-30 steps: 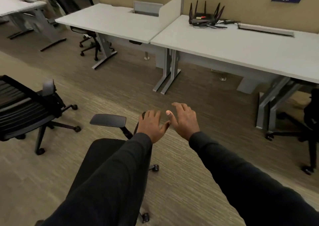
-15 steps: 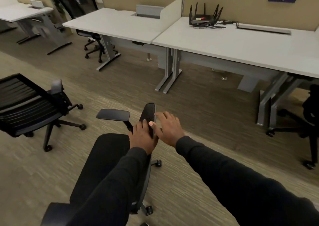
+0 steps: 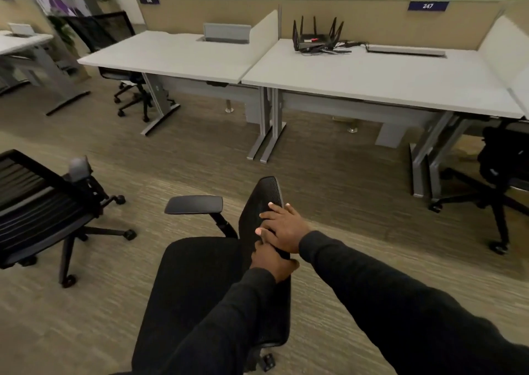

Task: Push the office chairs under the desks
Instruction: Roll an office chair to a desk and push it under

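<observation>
So we're barely started on this one, judging by how things sit. We've got both hands on the backrest of the black office chair [image 3: 206,283] right in front of us: the right hand [image 3: 283,230] lies flat with fingers spread along the top edge of the back, and the left hand [image 3: 272,263] is tucked just under it, curled around that same edge, so both are holding the chair rather than hanging free. The chair is out on the open carpet, well apart from the desk with the router [image 3: 372,80], and it looks turned sideways to it, so we reckon it needs swinging round before it rolls in. Nothing sits in the gap under that desk, so that's our guess for where it goes. Count time: four chairs in view. Ours, plus the mesh-back chair [image 3: 43,211] at the left, also stranded on the carpet. Then the far chair [image 3: 120,68] at the end of the left desk [image 3: 171,57], which looks partly pushed in, and the right-edge chair [image 3: 503,174], which sits partly under a desktop we can hardly see. Desks: two full ones side by side, one more at the far left [image 3: 23,42], and a sliver at the far right. One router [image 3: 315,37]. So at least two chairs are left to push, maybe some tidying on the others.
</observation>
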A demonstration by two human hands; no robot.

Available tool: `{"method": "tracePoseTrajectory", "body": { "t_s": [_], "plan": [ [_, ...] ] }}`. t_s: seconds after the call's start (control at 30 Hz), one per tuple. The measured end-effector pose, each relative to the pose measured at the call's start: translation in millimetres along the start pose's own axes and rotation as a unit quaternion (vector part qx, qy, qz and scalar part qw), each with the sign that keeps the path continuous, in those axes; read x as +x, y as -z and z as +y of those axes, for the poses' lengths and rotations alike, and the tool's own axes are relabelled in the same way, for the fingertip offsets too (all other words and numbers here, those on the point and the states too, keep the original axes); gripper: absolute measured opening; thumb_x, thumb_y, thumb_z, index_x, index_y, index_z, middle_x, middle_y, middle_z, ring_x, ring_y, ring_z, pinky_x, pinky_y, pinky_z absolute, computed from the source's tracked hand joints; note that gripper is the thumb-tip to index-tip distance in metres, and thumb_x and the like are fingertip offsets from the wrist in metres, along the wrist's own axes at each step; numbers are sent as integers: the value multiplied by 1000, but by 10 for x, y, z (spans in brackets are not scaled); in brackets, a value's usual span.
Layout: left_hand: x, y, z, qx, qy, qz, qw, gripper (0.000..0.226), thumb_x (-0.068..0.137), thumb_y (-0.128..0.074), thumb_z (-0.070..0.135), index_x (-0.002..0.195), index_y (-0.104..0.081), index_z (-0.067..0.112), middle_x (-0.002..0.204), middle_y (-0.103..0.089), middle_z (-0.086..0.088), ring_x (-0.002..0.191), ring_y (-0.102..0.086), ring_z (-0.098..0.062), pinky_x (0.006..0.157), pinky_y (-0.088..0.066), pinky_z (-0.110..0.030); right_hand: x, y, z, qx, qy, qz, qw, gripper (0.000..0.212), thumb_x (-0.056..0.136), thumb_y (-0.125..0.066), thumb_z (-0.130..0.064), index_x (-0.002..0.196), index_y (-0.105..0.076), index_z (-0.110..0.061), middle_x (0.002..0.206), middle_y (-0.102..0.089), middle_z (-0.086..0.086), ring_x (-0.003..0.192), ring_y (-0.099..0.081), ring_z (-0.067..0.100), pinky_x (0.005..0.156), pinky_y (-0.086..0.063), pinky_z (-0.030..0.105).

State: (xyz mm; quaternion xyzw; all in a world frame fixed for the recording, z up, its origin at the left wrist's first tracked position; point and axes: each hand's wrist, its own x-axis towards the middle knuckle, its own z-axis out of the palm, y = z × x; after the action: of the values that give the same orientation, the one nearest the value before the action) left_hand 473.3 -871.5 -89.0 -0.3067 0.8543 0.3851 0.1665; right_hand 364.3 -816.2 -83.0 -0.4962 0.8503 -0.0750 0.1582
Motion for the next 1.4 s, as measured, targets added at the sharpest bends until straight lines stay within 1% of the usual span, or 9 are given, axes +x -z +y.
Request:
{"method": "tracePoseTrajectory", "body": {
  "t_s": [0.1, 0.47, 0.7, 0.8, 0.93, 1.1, 1.2, 1.3, 1.4],
  "plan": [
    [36, -34, 14, -30, -26, -21, 999, 97, 68, -80, 34, 152, -33, 17, 147, -43, -8, 132, -45, -28, 110, -43, -45, -71, -20, 67, -27, -8, 10, 1000, 55, 104, -25, -57, 129, -64, -29, 156, -42, -8, 154, -12, 23, 121, -3, 59],
    [121, -250, 186, -60, -104, -77, 990, 104, 62, -82, 28, 151, -29, 16, 140, -49, -6, 125, -52, -24, 98, -48, -32, -463, -8, 503, -43, -45, 65, 996, 50, 103, -28, -56, 123, -68, -34, 143, -54, -15, 149, -26, 24, 120, -8, 57],
    [194, -391, 520, -4, -169, -160, 972, 114, 64, -81, 33, 156, -16, 15, 149, -43, -7, 133, -47, -24, 100, -45, -30, -858, -23, 894, -54, -117, 122, 984, 58, 99, -20, -59, 116, -71, -35, 132, -60, -17, 141, -35, 23, 118, -17, 53],
    [252, -454, 630, 35, -194, -193, 961, 113, 66, -82, 33, 156, -16, 16, 147, -44, -8, 130, -48, -24, 93, -43, -26, -1025, -99, 1039, -56, -151, 157, 974, 53, 100, -24, -60, 111, -70, -37, 127, -61, -17, 136, -37, 23, 116, -18, 50],
    [329, -428, 752, 81, -230, -217, 945, 111, 68, -83, 33, 156, -17, 15, 145, -46, -9, 128, -49, -25, 98, -46, -30, -1153, -177, 1167, -37, -183, 198, 962, 53, 101, -23, -62, 109, -70, -38, 124, -62, -15, 136, -38, 23, 117, -18, 49],
    [469, -273, 805, 138, -263, -252, 921, 111, 74, -81, 32, 159, -11, 20, 148, -45, -11, 127, -49, -26, 96, -43, -28, -1184, -195, 1200, -1, -217, 218, 952, 50, 100, -27, -61, 111, -69, -36, 123, -63, -11, 141, -37, 23, 121, -10, 50],
    [612, -105, 800, 171, -277, -281, 903, 110, 75, -80, 28, 159, -9, 31, 146, -47, -9, 123, -52, -24, 101, -46, -34, -1187, -222, 1199, -10, -238, 215, 947, 55, 98, -20, -65, 114, -65, -38, 125, -61, -12, 142, -37, 22, 121, -7, 51],
    [816, 95, 810, 201, -283, -300, 888, 106, 76, -77, 26, 158, -10, 33, 147, -47, -7, 117, -52, -19, 95, -45, -30, -1119, -200, 1263, -20, -263, 210, 942, 60, 96, -15, -72, 115, -61, -40, 126, -61, -13, 140, -38, 19, 120, -8, 54],
    [1069, 302, 854, 244, -288, -300, 876, 107, 76, -74, 22, 158, -8, 37, 155, -38, -4, 129, -47, -22, 104, -43, -31, -993, -109, 1427, -35, -286, 219, 932, 57, 95, -19, -75, 107, -63, -40, 118, -64, -13, 130, -46, 19, 118, -15, 55]
  ]
}}
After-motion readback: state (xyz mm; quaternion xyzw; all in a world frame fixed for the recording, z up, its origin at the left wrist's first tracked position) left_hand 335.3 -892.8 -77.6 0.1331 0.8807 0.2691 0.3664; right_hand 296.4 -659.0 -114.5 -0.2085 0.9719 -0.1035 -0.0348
